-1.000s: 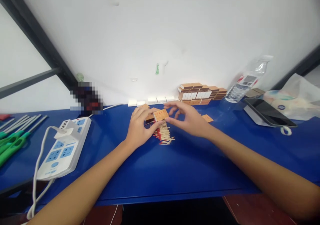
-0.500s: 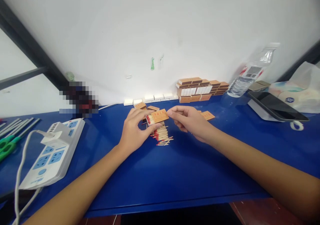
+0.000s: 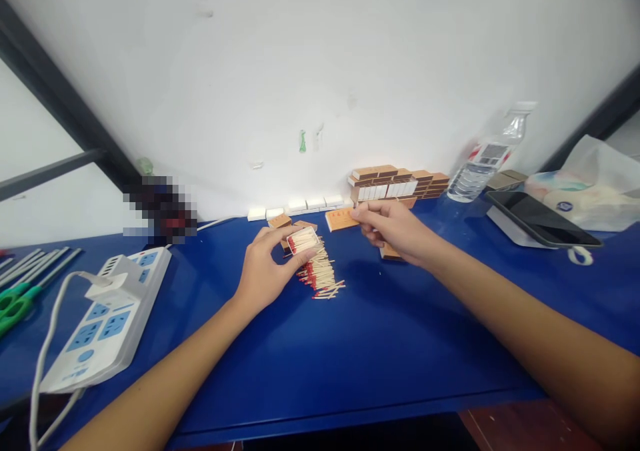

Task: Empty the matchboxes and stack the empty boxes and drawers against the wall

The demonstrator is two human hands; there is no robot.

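My left hand (image 3: 270, 261) grips a white matchbox tray (image 3: 303, 239) filled with red-tipped matches, thumb at the near side and fingers at the far side. Beneath and in front of it lies a heap of loose matches (image 3: 323, 274) on the blue table (image 3: 320, 364). To the right, my right hand (image 3: 390, 227) pinches an orange matchbox sleeve (image 3: 342, 219) by its right end, apart from the tray. Brown matchboxes (image 3: 280, 221) sit just behind my left fingers, partly hidden. Another orange piece (image 3: 391, 252) lies under my right hand, mostly covered.
Stacked matchboxes (image 3: 400, 181) and a row of white trays (image 3: 305, 205) line the wall. A water bottle (image 3: 490, 154), a phone (image 3: 543, 219) and a plastic bag (image 3: 595, 184) stand right. At left are a power strip (image 3: 115, 317) and green-handled scissors (image 3: 17, 301).
The orange sleeve has come off the match-filled tray and moved right and back in my right hand. My left hand keeps the tray, its matches now uncovered. The view has shifted slightly.
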